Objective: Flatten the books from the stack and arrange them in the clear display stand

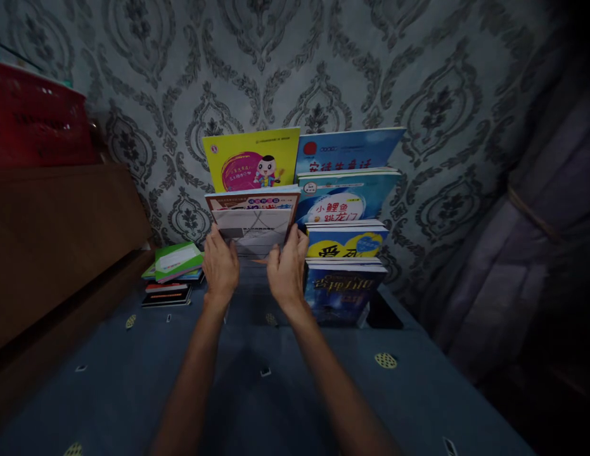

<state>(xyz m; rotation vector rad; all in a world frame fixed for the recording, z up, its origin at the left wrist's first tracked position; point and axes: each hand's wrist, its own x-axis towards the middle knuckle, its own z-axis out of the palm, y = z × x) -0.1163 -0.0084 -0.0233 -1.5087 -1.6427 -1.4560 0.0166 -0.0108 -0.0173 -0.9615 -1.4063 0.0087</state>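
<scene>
My left hand [220,266] grips the left edge of a book with a pale grey cover [256,231]. On its right edge my right hand [288,263] is closed, the thumb lying across the front. The book stands upright in front of a brown-topped book [228,201] and a taller yellow book [251,158] with a cartoon figure. Just right of my right hand rises a second row: a blue book [352,149], a teal book [349,196], a yellow and blue book [346,242] and a dark blue book [342,294] in front. Whatever supports the rows is mostly hidden.
A small pile of books with a green one [178,261] on top lies left of my left hand. A brown wooden cabinet [52,240] carries a red box [35,117]. Patterned wallpaper [261,76] is behind; a tied curtain [508,253] hangs right. Blue cloth [256,405] covers the surface.
</scene>
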